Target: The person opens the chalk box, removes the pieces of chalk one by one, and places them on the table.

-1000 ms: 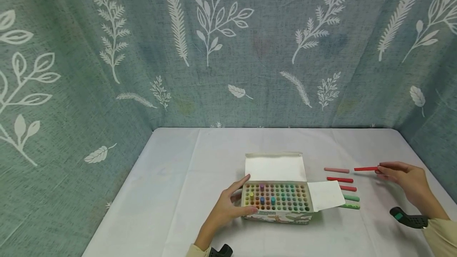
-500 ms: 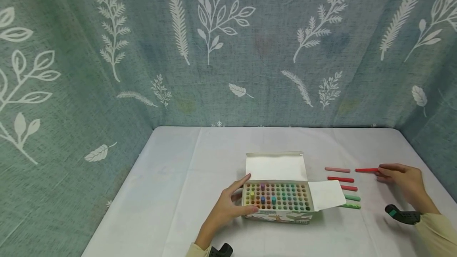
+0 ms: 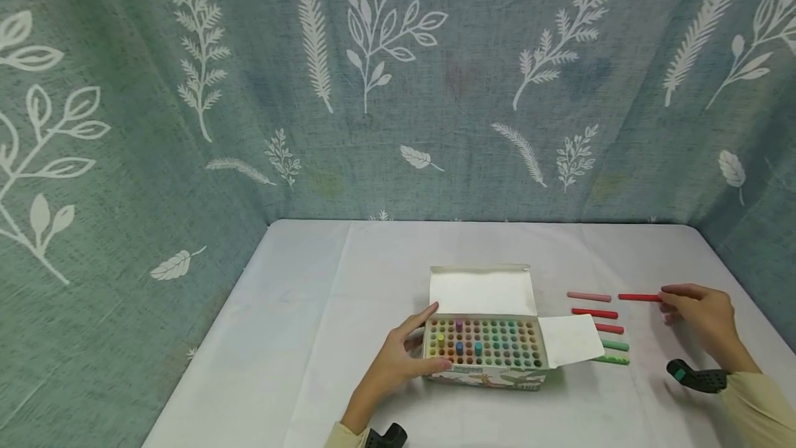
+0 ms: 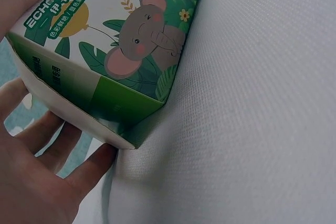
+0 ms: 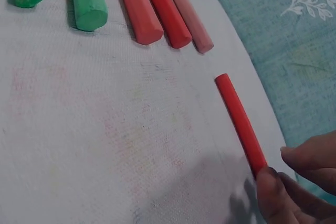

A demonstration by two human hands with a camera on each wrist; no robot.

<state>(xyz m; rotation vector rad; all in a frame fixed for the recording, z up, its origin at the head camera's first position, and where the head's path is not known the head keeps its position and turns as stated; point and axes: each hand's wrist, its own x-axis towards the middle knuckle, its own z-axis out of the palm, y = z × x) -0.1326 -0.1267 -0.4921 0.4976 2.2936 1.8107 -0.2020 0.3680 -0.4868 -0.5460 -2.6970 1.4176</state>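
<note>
Chalk box (image 3: 497, 377): left end gripped by left hand (image 3: 394, 358). Red chalk stick (image 3: 639, 297): was right of pink stick (image 3: 589, 296), pinched in right hand's (image 3: 707, 313) fingers; had just swung nearer alignment, not yet released.

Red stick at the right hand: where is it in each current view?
Head: red stick, right side, below mid-height, between pink stick and right hand.
Left wrist: not in it.
Right wrist: red stick, right of centre, below the pink stick, slanting down to the right hand.
Shared landmark: white tabletop, in all three.
</note>
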